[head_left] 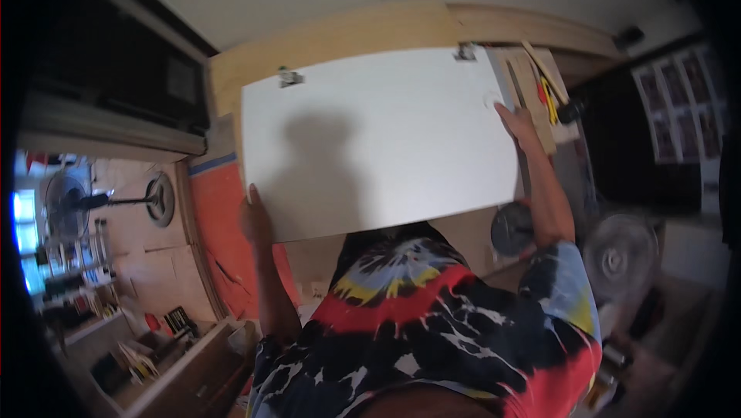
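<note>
A large white cabinet door [409, 140] spans the middle of the view. Two metal hinges sit along its far edge: the left hinge [289, 77] and the right hinge [465, 53]. My left hand [255, 216] grips the door's left edge near the lower corner, thumb along the edge and fingers hidden. On the opposite edge, my right hand [519, 126] grips higher up, thumb over the white face and the other fingers mostly out of sight. A head-shaped shadow falls across the door.
Right of the door lie wood strips [534, 86] and a red-and-yellow hand tool [546, 98]. A standing fan [71, 196] is at the left, and a blurred fan [619, 257] at the right. Orange sheeting [224, 225] covers floor at the left. A shelf [85, 325] holds assorted items.
</note>
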Action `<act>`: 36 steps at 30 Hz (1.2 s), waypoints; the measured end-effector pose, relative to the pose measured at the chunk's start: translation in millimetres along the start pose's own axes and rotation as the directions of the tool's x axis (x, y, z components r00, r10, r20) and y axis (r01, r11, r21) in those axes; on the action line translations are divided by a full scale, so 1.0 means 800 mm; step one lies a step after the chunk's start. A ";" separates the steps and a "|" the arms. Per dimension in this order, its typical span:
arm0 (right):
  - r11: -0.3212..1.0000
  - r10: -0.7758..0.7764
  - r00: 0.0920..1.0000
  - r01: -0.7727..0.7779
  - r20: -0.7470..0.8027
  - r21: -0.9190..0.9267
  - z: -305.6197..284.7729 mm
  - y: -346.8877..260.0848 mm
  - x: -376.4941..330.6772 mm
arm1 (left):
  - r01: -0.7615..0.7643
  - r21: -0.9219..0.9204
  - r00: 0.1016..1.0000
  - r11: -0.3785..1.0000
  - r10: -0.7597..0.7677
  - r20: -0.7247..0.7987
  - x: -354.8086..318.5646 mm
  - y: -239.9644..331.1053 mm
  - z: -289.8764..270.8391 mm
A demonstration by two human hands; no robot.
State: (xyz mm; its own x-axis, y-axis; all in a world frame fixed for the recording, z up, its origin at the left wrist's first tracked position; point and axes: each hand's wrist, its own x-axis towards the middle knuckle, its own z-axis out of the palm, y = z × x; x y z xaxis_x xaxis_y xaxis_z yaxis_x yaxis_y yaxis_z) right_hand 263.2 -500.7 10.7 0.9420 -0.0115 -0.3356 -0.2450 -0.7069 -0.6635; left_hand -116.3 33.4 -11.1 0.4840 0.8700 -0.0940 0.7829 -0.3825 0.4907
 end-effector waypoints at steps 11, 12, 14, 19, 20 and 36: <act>0.999 -0.026 0.917 0.011 -0.399 -0.040 -0.122 0.010 -0.190 | -0.537 0.292 0.787 0.791 0.595 -0.163 -0.101 0.085 -0.090; 0.995 -0.054 0.915 0.085 -0.400 0.059 -0.102 0.063 -0.212 | -0.486 0.158 0.840 0.860 0.509 -0.189 -0.098 0.082 -0.088; 0.961 0.051 0.894 0.078 -0.445 0.267 -0.031 0.149 -0.236 | -0.433 0.006 0.891 0.902 0.428 -0.153 -0.110 0.062 -0.082; 0.579 0.447 0.870 -0.104 -0.208 0.808 0.055 0.103 -0.261 | -0.590 0.411 0.789 0.694 0.604 0.112 -0.189 -0.026 -0.052; 0.553 0.407 0.892 -0.068 -0.198 0.831 0.062 0.091 -0.258 | -0.555 0.458 0.811 0.695 0.574 0.112 -0.209 -0.022 -0.058; 0.656 0.157 0.970 -0.244 0.187 0.714 -0.014 0.150 -0.242 | -0.506 0.476 0.830 0.719 0.557 0.041 -0.236 -0.019 -0.022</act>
State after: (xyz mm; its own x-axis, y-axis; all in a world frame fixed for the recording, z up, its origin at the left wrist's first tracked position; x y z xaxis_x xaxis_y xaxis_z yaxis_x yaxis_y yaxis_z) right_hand 53.7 -591.3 3.5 0.8319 0.0100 -0.5549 -0.5548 0.0438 -0.8309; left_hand -226.6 -119.6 14.6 0.8534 0.4960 0.1601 0.5041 -0.8636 -0.0116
